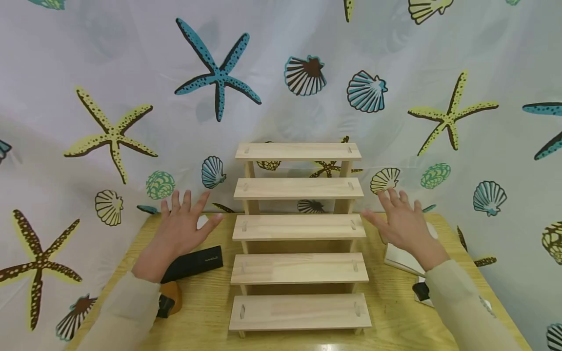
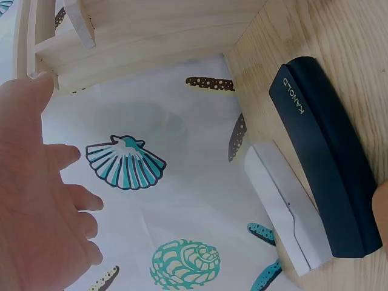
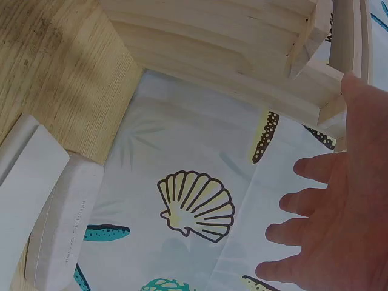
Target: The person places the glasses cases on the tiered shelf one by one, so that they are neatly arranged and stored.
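Observation:
A pale wooden stepped rack (image 1: 298, 226) with several shelves stands in the middle of the table in the head view. My left hand (image 1: 179, 229) hovers to its left with fingers spread, holding nothing. Below that hand lies a dark case (image 1: 206, 261) with lettering, and a white case (image 2: 285, 206) sits beside it in the left wrist view. On the rack's other side, my right hand (image 1: 401, 224) is held up, fingers spread, with nothing in it. White boxes (image 3: 57, 224) lie on the table near the right hand, partly covered by it in the head view.
The wooden table (image 1: 199, 321) narrows toward a white curtain (image 1: 272, 112) printed with starfish and shells, which hangs behind and at both sides. An orange-brown item (image 1: 173, 295) with a black part lies at the left. A small black item (image 1: 420, 291) is beside the right sleeve.

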The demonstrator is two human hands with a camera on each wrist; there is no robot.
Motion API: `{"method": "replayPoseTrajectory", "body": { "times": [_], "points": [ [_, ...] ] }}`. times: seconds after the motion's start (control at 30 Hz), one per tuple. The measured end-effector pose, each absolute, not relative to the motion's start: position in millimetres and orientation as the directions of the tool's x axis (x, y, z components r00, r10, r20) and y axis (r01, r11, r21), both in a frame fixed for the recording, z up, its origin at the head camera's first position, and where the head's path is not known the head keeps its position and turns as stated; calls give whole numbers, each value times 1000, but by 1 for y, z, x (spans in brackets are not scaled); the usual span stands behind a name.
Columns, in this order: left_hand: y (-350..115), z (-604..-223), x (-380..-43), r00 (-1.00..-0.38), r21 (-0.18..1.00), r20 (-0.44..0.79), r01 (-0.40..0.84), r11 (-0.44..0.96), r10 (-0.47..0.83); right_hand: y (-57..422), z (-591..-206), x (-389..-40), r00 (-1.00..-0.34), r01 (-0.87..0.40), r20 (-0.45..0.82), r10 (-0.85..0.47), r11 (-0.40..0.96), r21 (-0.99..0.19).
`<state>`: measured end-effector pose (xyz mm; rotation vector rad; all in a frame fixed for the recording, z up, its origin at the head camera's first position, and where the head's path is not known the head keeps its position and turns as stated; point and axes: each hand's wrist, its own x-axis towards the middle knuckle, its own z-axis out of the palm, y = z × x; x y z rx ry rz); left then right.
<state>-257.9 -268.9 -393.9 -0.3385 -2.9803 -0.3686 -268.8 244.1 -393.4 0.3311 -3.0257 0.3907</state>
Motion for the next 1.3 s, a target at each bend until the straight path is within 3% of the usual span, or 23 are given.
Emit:
{"method": "replayPoseTrajectory", "body": {
  "times": [0.27, 0.53, 0.93, 1.3],
  "points": [
    [-280, -405, -254, -959, 286, 183, 265, 921, 219, 233, -397, -261, -965, -257, 109, -237, 936, -240],
    [-301, -419, -241, -962, 501, 204, 264, 824, 184, 219, -403, -257, -956, -293, 111, -272, 920, -261],
    [-328, -444, -200, -974, 644, 226, 158, 749, 12, 207, -417, -252, -943, -332, 117, -311, 890, -312],
    [-354, -479, -168, -963, 775, 226, 87, 626, -145, 203, -423, -253, -934, -356, 130, -332, 894, -274]
  ]
}}
